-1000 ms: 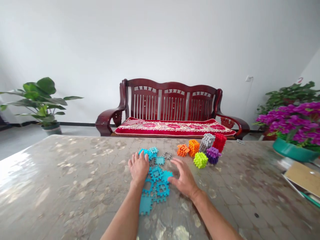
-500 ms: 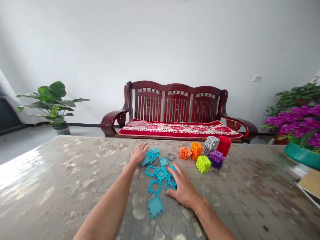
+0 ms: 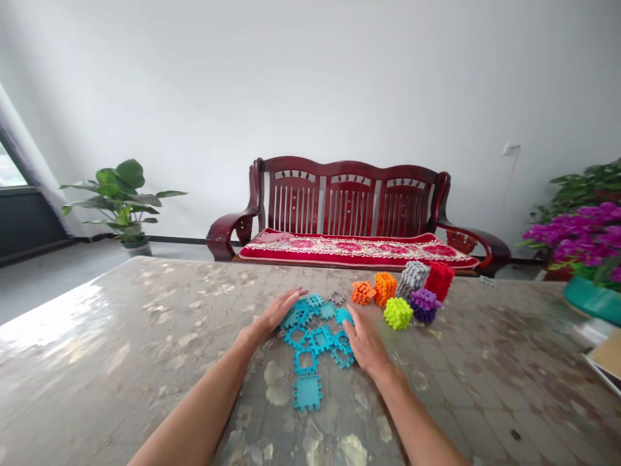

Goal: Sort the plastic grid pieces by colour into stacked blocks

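Several flat turquoise interlocking tiles (image 3: 307, 393) with notched edges lie loosely heaped on the table, some solid and some with open centres. My left hand (image 3: 279, 312) rests along the heap's left side, fingers stretched out and touching the upper tiles. On the opposite side, my right hand (image 3: 365, 342) is open against the right edge of the tiles, its fingers pointing away from me. A turquoise tile (image 3: 344, 315) lies by its fingertips. One grey tile (image 3: 336, 298) sits at the far edge of the heap.
Right of the tiles stand stacked blocks: orange (image 3: 385, 288), grey (image 3: 413, 279), red (image 3: 439, 281), lime (image 3: 398, 313) and purple (image 3: 425, 305). A turquoise flower pot (image 3: 589, 301) and a box (image 3: 606, 356) are at the right. A wooden bench (image 3: 347, 200) stands behind the table.
Both hands have pressed inward on the tiles, which now lie closer together. My right hand has turned more upright along their right side. The view has shifted slightly left.
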Motion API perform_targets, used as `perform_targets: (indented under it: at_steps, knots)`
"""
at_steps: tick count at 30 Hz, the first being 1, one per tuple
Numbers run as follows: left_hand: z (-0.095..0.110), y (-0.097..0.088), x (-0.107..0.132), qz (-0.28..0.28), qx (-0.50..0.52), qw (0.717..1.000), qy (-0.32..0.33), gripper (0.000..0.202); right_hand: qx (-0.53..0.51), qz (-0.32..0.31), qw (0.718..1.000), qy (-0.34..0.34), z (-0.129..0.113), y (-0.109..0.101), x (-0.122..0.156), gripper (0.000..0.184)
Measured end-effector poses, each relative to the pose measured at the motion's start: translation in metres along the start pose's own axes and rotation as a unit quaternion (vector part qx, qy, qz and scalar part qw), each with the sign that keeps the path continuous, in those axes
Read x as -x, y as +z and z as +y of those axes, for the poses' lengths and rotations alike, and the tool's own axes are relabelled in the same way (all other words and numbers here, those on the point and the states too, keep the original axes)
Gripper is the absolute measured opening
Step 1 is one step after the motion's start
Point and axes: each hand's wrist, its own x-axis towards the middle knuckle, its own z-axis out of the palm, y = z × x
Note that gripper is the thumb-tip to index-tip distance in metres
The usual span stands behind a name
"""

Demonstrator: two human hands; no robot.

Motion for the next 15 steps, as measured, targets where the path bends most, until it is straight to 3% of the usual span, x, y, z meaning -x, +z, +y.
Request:
perform_targets:
  at_steps: [3,6,10,15]
  knots:
    - [-0.012,-0.006,0.018,0.052,-0.076,0.994,-0.057,0.058,0.022,-0.006,1.000,0.002,-0.002,0.001,0.000,0.051]
    - [-0.024,-0.001,0.039,0.072,-0.200,0.968,-0.131,0.049,0.031,0.008,0.999,0.018,-0.001,0.001,-0.001,0.051]
    - [-0.022,0.008,0.057,0.075,-0.308,0.940,-0.125,0.051,0.018,0.004,1.000,0.020,0.002,0.001,-0.002,0.049]
    - [-0.013,0.008,0.055,0.085,-0.318,0.938,-0.110,0.049,-0.010,0.001,1.000,0.027,0.003,0.000,-0.003,0.047]
